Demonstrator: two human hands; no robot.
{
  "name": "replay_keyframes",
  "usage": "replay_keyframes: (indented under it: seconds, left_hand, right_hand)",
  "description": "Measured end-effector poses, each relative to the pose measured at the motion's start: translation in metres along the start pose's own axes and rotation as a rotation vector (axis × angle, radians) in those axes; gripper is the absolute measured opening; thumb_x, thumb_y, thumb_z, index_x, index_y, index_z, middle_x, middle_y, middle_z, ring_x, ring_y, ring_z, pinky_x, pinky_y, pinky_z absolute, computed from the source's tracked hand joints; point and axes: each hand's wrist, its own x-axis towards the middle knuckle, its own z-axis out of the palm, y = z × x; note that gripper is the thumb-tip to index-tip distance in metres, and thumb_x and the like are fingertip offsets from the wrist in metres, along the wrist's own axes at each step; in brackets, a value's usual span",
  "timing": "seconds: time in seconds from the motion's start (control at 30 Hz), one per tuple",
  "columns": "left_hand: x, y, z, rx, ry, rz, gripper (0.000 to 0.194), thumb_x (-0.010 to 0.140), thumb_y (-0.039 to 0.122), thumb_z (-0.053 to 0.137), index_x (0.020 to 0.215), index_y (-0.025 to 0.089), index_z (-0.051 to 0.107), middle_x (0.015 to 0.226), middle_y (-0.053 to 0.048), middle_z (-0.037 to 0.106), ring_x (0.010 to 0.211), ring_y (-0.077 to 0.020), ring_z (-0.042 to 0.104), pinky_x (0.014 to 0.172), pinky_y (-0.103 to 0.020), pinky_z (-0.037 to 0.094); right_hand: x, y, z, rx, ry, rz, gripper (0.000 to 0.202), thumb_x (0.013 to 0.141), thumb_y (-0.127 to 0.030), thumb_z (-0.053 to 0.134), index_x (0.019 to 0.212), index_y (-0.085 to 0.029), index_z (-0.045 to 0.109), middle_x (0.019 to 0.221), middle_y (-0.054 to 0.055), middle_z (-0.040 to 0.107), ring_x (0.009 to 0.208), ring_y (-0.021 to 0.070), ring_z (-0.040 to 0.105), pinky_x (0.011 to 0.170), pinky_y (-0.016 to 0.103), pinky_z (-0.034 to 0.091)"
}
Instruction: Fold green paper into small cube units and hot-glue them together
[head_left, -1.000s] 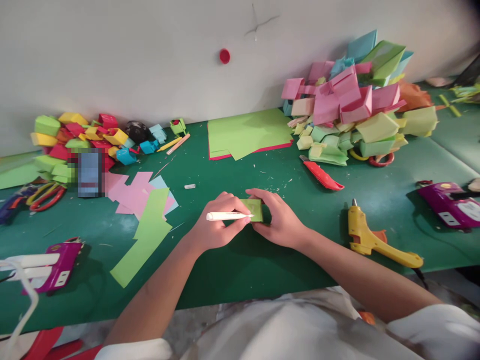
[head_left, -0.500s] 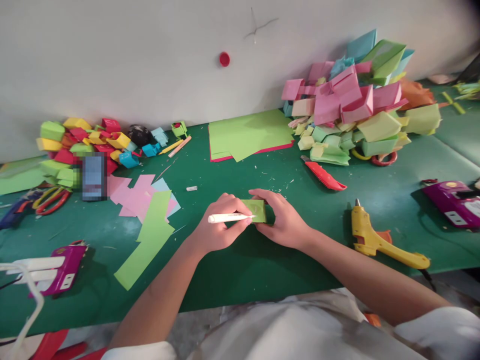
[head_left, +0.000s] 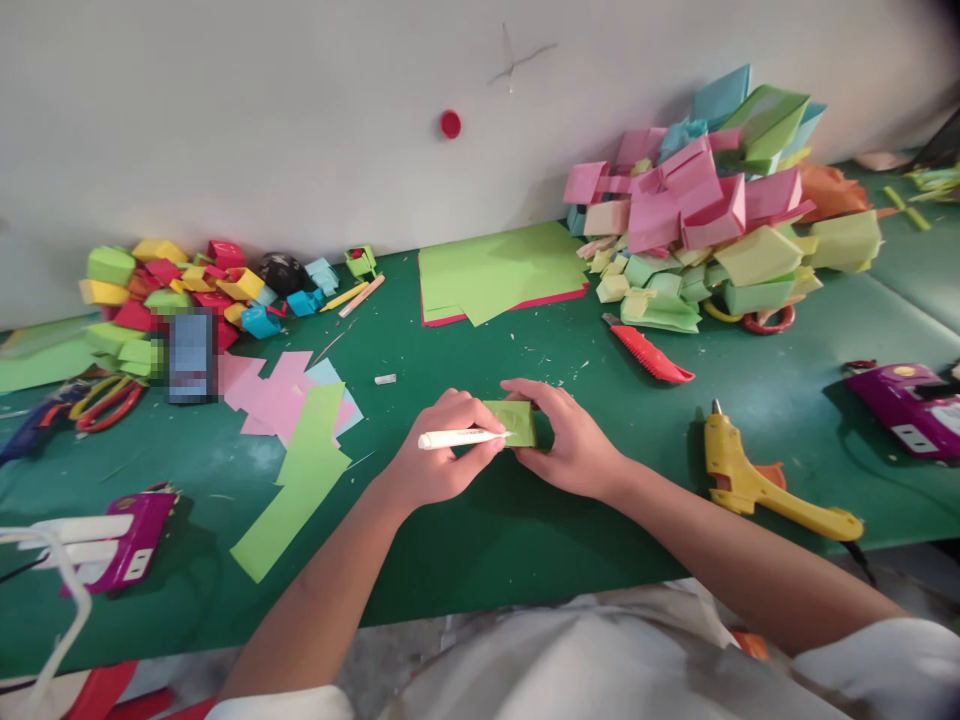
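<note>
My left hand [head_left: 450, 450] is closed in a pinch round a slim white marker [head_left: 457, 438]. Its tip touches the face of a small green paper box [head_left: 525, 424], where faint pale curved marks show. My right hand [head_left: 574, 440] grips the box from the right side, thumb and fingers bent about its edges. The box's underside is hidden. To the left of my hands lie cut strips of green paper [head_left: 300, 490] and pink paper pieces [head_left: 274, 400]. A small white cap-like piece [head_left: 385, 379] rests just beyond my left hand.
Green paper sheets [head_left: 502, 265] lie by the wall. Folded paper boxes are heaped at left [head_left: 180, 275] and right [head_left: 697, 200]. On the right are a red cutter [head_left: 651, 350], a yellow glue gun [head_left: 765, 485] and a purple power strip [head_left: 907, 405]. Scissors [head_left: 109, 402] lie left.
The marker tip has shifted very slightly on the green box, and the pale marks look a little more curved. Both hands keep their hold; the whole view has moved slightly.
</note>
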Motion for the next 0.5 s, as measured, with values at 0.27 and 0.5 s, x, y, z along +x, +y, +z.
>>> replay_keyframes:
  seconds: [0.27, 0.5]
  left_hand:
    - [-0.0014, -0.0003, -0.0002, -0.006, 0.005, -0.001, 0.005, 0.094, 0.022, 0.062, 0.09, 0.022, 0.065, 0.083, 0.0, 0.072, 0.076, -0.0163, 0.061, 0.077, -0.034, 0.046]
    - [0.0001, 0.0014, -0.0017, -0.004, 0.012, 0.009, 0.006, 0.094, 0.023, 0.062, 0.089, 0.022, 0.064, 0.082, 0.0, 0.072, 0.075, -0.0166, 0.062, 0.077, -0.035, 0.046]
  right_hand:
    - [-0.0002, -0.0011, -0.0018, 0.0, 0.009, -0.013, 0.067, 0.076, -0.019, 0.062, 0.141, -0.025, 0.045, 0.122, 0.011, 0.07, 0.109, 0.0314, 0.068, 0.093, 0.049, 0.053]
    - [-0.0004, -0.0009, -0.0037, 0.008, 0.015, -0.008, 0.068, 0.076, -0.018, 0.062, 0.141, -0.027, 0.046, 0.123, 0.011, 0.07, 0.111, 0.032, 0.067, 0.094, 0.05, 0.053]
